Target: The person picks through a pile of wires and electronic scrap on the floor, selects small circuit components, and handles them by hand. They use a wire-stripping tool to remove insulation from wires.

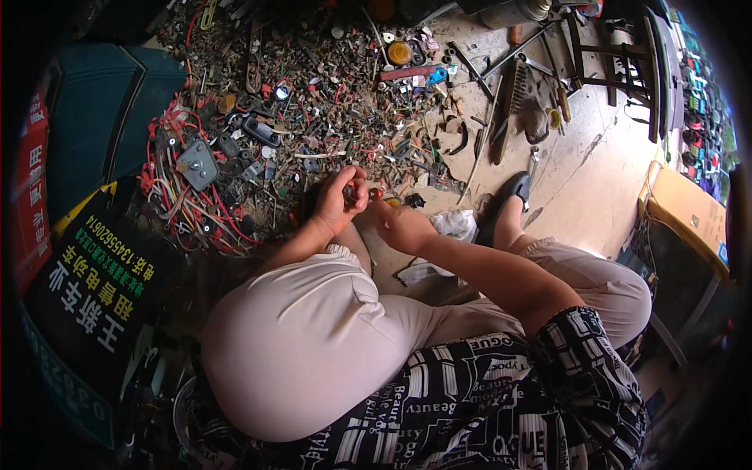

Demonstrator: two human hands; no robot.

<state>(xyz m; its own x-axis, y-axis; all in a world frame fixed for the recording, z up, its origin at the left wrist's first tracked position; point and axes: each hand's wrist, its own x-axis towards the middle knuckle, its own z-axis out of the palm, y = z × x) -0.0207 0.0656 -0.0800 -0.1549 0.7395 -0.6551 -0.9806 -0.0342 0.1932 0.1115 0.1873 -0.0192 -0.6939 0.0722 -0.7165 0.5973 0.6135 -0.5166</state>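
A brush (514,92) lies on the pale floor (587,168) near a black-framed stool (656,69).

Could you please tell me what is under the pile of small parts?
Pale floor shows along the right edge of the pile; whatever lies directly beneath is covered, so I cannot tell.

A heap of small parts (345,117) ahead of the left hand (340,205) and right hand (405,227) bars sliding along the ground, though a hand could pass above it. Tangled wires (215,205) hem in the left; crumpled white plastic (456,225) and a dark shoe (512,197) obstruct the right. Past the shoe, pale floor (583,176) gives passage toward the yellowish panel (689,210), with long tools (515,92) bordering it farther ahead.
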